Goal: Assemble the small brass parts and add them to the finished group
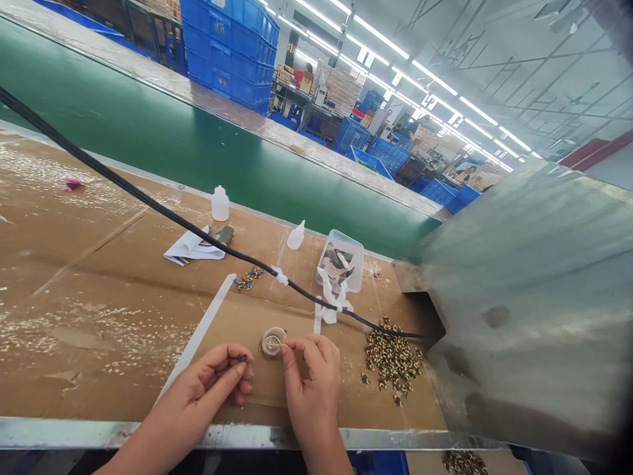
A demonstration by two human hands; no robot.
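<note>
My left hand [217, 382] rests near the front edge of the cardboard-covered bench, thumb and fingers pinched on a tiny dark part [242, 359]. My right hand [309, 376] lies just right of it, fingers pinched on a thin pale stick whose tip reaches into a small round clear dish [273, 341]. A heap of small brown and dark parts [393, 357] lies to the right of my right hand.
A black cable [148, 201] crosses the bench diagonally, tied with white strips. Behind it stand a clear plastic tub [341, 258], two small white bottles [220, 203], a folded cloth [195, 247] and a few loose parts [248, 278]. A green conveyor belt [198, 145] runs behind; a grey metal chute [534, 297] rises at right.
</note>
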